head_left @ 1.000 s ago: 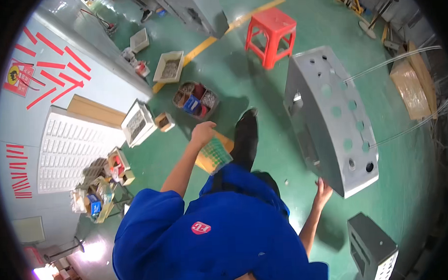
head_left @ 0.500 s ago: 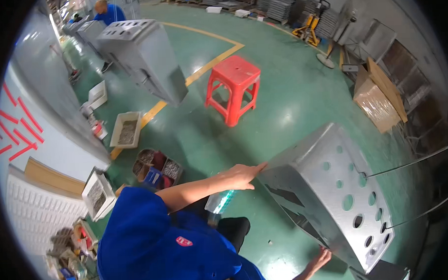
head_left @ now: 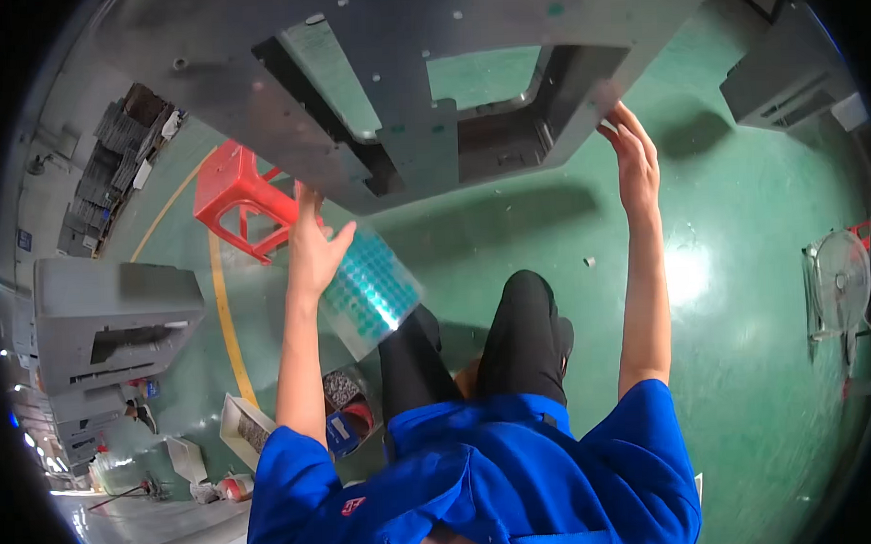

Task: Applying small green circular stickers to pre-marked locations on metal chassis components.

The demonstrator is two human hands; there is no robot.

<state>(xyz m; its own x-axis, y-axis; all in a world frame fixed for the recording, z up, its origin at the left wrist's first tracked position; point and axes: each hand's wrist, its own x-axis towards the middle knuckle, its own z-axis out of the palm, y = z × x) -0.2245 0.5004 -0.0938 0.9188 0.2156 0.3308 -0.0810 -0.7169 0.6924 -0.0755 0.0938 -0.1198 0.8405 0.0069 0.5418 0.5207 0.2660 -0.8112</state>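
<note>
A large grey metal cabinet shell (head_left: 406, 110) with rectangular cut-outs fills the upper middle of the view, raised above the floor. My left hand (head_left: 312, 246) is at its lower left edge, thumb held apart and fingertips partly lost against the metal. With its fingers bent against the right edge, my right hand (head_left: 635, 159) grips the shell on the other side. Beside my left hand is a clear sheet-like piece with a teal dotted pattern (head_left: 371, 289). I cannot tell what supports that piece.
A red plastic stool (head_left: 229, 193) stands beyond my left hand. Other grey metal shells (head_left: 120, 307) are at the left and upper right. Bins of small parts (head_left: 344, 388) sit by my left leg. A fan (head_left: 841, 279) stands at the far right.
My view has turned, so the shell has gone from the right to the top middle. The stool now appears on the left. Both hands remain at the shell's edges.
</note>
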